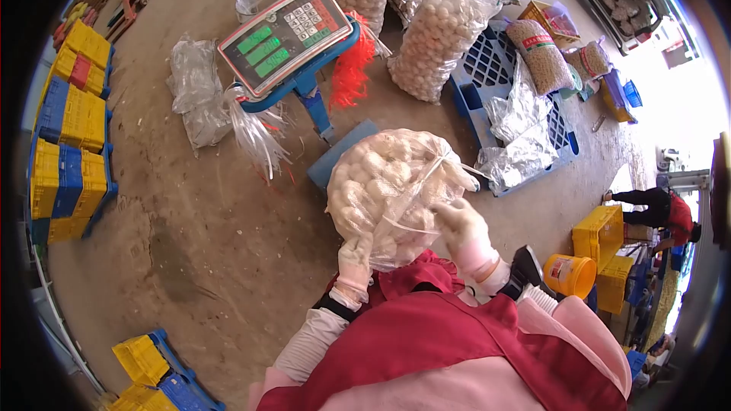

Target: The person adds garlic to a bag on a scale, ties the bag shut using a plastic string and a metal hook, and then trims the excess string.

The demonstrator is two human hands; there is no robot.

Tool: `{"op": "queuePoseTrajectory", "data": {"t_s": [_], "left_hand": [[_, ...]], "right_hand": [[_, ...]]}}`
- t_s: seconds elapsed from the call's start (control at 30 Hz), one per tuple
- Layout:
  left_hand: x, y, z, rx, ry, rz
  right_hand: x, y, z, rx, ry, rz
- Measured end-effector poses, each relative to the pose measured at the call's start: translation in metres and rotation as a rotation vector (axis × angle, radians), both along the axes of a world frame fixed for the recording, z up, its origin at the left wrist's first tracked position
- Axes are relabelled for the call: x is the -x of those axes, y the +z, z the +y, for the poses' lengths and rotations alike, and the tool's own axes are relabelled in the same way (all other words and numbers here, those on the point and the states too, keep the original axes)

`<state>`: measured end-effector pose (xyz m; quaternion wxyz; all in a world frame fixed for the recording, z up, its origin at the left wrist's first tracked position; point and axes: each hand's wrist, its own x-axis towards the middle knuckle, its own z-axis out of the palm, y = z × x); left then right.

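A clear plastic sack point(373, 175) full of pale round produce sits on the blue platform point(335, 160) of a scale, close in front of my body. Its neck is gathered and tied at the upper right. My left hand point(355, 260), in a white glove, is closed on the near left edge of the sack. My gloved right hand point(461, 230) is at the sack's right side near the loose plastic, fingers bent together; what they hold, if anything, is too small to make out. The scale's display point(285, 38) stands beyond, lit green.
White ties point(255, 133) and red strands point(351, 68) hang from the scale. Filled sacks point(442, 34) and a blue pallet point(476, 106) stand ahead. Yellow crates point(84, 114) line the left. An orange bucket point(571, 275) and a person in red point(678, 217) are at right.
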<state>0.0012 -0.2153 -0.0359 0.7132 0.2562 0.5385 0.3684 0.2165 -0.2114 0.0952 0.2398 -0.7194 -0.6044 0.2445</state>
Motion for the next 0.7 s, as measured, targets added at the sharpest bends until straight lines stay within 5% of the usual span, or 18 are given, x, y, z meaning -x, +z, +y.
{"op": "queuePoseTrajectory", "data": {"t_s": [0.1,0.7], "left_hand": [[-0.004,0.000,0.003,-0.037,0.049,0.008],[-0.002,0.016,0.006,-0.009,-0.028,0.009]], "right_hand": [[-0.018,-0.017,-0.010,0.079,-0.051,-0.141],[-0.011,-0.038,-0.018,0.072,-0.196,0.047]]}}
